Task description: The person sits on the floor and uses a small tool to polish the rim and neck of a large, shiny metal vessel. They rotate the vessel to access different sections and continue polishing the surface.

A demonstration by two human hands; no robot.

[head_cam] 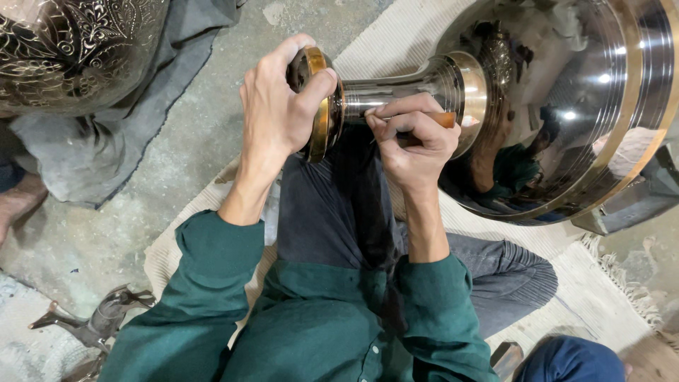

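My left hand [279, 99] clamps the brass rim [320, 106] of a mirror-bright steel vessel [566, 106]; my right hand [414, 138] pinches a wooden-handled tool [444, 119] against its neck. Bare concrete floor [191, 141] lies left.

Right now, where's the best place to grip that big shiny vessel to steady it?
Probably the brass-rimmed mouth of the metal vessel, from the open end, as the left hand does. The vessel lies on its side; its flared rim suits fingers, leaving the narrow neck free for the right hand.
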